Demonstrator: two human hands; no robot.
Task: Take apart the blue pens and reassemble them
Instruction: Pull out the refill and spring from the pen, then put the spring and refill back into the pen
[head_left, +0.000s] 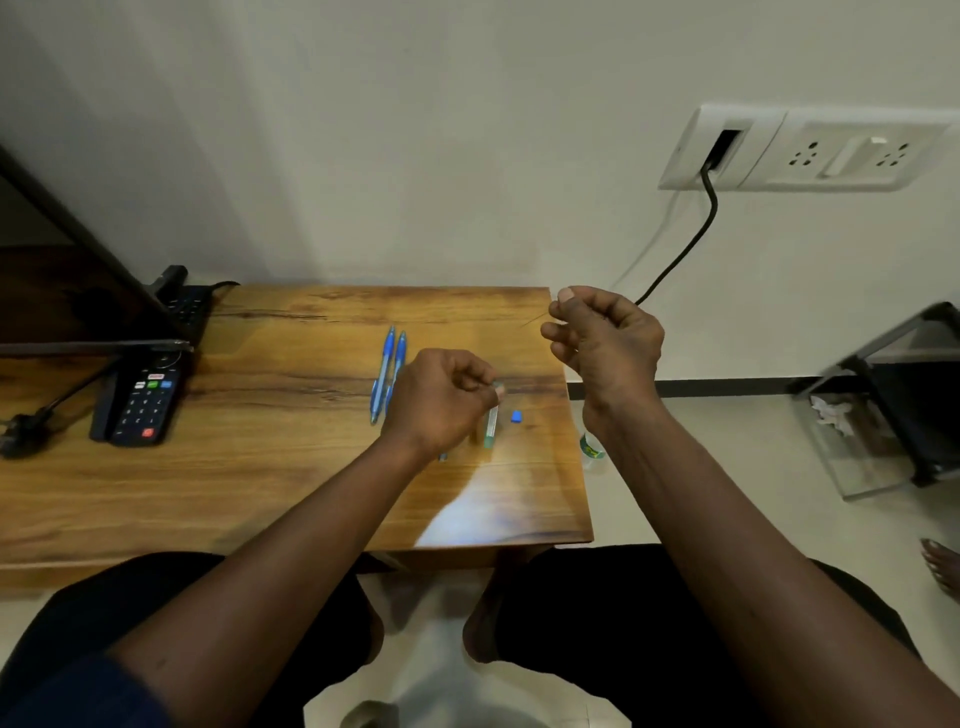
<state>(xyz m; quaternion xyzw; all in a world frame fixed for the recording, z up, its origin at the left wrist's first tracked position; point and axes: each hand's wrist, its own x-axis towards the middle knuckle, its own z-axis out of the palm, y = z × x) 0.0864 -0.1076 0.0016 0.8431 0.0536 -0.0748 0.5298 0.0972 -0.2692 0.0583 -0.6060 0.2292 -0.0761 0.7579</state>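
Note:
Two blue pens (387, 375) lie side by side on the wooden table (260, 467), just left of my left hand (441, 400). My left hand pinches the top of a clear pen barrel (491, 423) that stands nearly upright with its green lower end on the table. A small blue cap piece (516, 416) lies just right of the barrel. My right hand (602, 338) is raised above the table's right edge and pinches a thin refill (537, 318), of which only a fine tip shows pointing left. A small dark part (442, 457) peeks out under my left wrist.
Two remote controls (140, 400) lie at the left beside a dark stand (93, 291). A black cable (685, 249) hangs from the wall socket plate (727, 150). A glass-and-metal shelf (883, 405) stands on the floor at the right, and a small bottle (591, 448) sits below the table edge.

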